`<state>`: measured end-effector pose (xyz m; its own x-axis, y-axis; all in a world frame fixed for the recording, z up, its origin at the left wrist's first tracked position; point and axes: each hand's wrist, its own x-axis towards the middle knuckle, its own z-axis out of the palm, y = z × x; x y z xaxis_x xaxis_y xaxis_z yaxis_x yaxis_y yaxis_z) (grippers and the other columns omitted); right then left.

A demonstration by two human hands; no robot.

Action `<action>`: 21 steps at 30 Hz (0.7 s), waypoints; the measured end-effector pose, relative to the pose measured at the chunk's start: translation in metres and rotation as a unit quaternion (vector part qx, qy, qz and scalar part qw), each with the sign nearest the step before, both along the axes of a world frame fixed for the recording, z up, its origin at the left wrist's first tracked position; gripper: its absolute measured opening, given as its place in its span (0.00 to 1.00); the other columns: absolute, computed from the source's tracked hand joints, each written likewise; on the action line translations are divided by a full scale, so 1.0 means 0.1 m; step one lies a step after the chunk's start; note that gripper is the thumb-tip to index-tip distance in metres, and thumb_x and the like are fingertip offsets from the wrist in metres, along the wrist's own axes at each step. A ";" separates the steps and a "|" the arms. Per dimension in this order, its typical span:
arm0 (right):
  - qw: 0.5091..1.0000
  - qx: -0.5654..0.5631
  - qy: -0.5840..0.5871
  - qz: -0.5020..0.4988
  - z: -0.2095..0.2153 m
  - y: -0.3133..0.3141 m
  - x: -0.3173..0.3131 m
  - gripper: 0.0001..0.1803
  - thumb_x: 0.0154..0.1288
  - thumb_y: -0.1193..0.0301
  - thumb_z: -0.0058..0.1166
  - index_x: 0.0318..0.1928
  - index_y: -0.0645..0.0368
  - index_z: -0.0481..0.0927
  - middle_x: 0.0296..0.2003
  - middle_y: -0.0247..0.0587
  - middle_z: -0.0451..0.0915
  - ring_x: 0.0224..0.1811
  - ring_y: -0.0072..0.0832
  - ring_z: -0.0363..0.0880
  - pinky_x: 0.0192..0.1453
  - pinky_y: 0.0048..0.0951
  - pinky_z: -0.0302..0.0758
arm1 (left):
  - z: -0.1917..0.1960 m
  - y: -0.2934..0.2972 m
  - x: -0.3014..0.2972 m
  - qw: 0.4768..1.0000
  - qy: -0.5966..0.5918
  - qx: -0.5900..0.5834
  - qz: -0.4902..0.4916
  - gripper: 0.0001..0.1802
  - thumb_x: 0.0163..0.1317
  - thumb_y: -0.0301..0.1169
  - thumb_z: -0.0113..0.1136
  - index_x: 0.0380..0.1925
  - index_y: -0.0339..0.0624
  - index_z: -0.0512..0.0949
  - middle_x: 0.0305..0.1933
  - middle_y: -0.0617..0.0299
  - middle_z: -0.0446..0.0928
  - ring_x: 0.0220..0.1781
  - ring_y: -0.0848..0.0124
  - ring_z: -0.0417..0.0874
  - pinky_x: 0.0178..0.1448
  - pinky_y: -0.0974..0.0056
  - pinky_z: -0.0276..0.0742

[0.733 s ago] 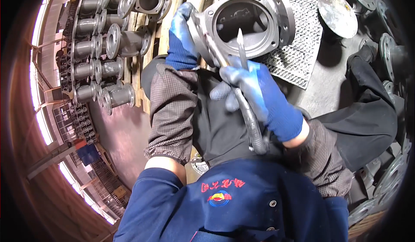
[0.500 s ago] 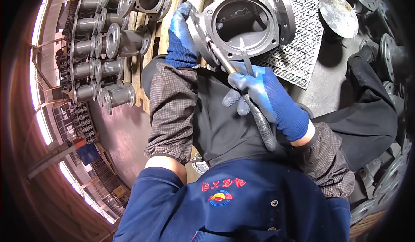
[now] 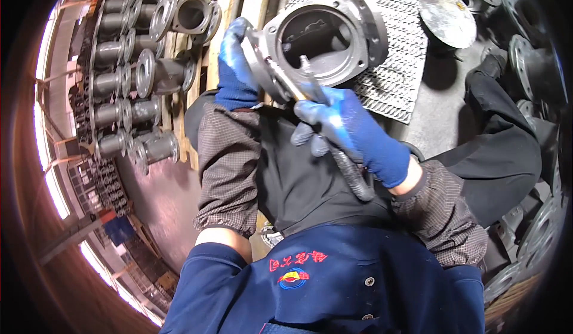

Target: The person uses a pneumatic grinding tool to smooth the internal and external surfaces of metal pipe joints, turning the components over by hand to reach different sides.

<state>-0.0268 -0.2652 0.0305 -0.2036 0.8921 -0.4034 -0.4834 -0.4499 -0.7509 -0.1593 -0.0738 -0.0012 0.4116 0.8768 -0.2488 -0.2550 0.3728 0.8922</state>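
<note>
A grey metal flanged valve body (image 3: pixel 318 79) lies in front of me, its wide round opening facing up. My left hand (image 3: pixel 234 65), in a blue coated glove, is closed around the rim of its left flange. In my right hand (image 3: pixel 352 122), gloved alike, is a slim rod-shaped hand tool (image 3: pixel 287 83) with a brass-coloured section, its tip at that flange's inner side. A ribbed dark hose (image 3: pixel 353 176) runs back from under this hand. A second pointed grey rod (image 3: pixel 310 74) rises from the same grip, in front of the opening; its lower end is hidden by my fingers.
Under the valve body lies a patterned metal sheet (image 3: pixel 391 89). Several flanged castings (image 3: pixel 161 74) stand on a wooden pallet (image 3: pixel 253 3) at left. A round metal disc (image 3: pixel 447 18) is at far right, with more flanged castings (image 3: pixel 534 65) beyond my outstretched leg (image 3: pixel 495 149).
The whole view has shifted, so everything sits slightly further left and mostly a little lower. Both hands keep their grips, and the tool stays at the left flange.
</note>
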 end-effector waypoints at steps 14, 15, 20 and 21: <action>0.965 -0.067 -0.128 -0.219 -0.10 -0.56 0.58 0.26 0.66 0.69 0.48 0.62 0.67 0.65 0.25 0.40 0.78 0.18 0.16 0.73 0.20 0.17 0.69 | 0.07 0.02 -0.09 0.994 0.005 -0.107 -0.006 0.23 0.65 0.42 0.42 0.50 0.36 0.73 0.49 0.49 0.77 0.50 0.55 0.78 0.59 0.51 0.71; 0.964 -0.068 -0.130 -0.223 -0.15 -0.55 0.58 0.26 0.66 0.69 0.48 0.61 0.67 0.65 0.25 0.40 0.77 0.18 0.16 0.73 0.20 0.18 0.69 | 0.03 0.07 -0.11 0.994 0.003 -0.111 -0.001 0.23 0.65 0.42 0.42 0.50 0.36 0.73 0.49 0.50 0.77 0.49 0.55 0.78 0.58 0.52 0.72; 0.966 -0.055 -0.152 -0.201 -0.34 -0.34 0.63 0.25 0.66 0.67 0.47 0.60 0.67 0.67 0.25 0.38 0.77 0.22 0.17 0.76 0.22 0.20 0.73 | 0.09 0.03 -0.12 0.994 0.014 -0.110 0.002 0.23 0.65 0.42 0.43 0.49 0.36 0.73 0.49 0.50 0.77 0.48 0.56 0.78 0.57 0.52 0.74; 0.965 -0.044 -0.172 -0.193 -0.31 -0.28 0.64 0.24 0.66 0.67 0.47 0.60 0.67 0.67 0.26 0.38 0.77 0.22 0.18 0.76 0.23 0.20 0.74 | 0.10 0.02 -0.10 0.994 0.021 -0.103 0.007 0.21 0.65 0.41 0.43 0.48 0.37 0.73 0.48 0.51 0.77 0.47 0.57 0.79 0.55 0.53 0.75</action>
<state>0.0370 -0.2933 -0.0002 0.2969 0.8335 -0.4660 -0.3577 -0.3554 -0.8635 -0.1690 -0.0722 0.0088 0.3854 0.8110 -0.4402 -0.2247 0.5452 0.8077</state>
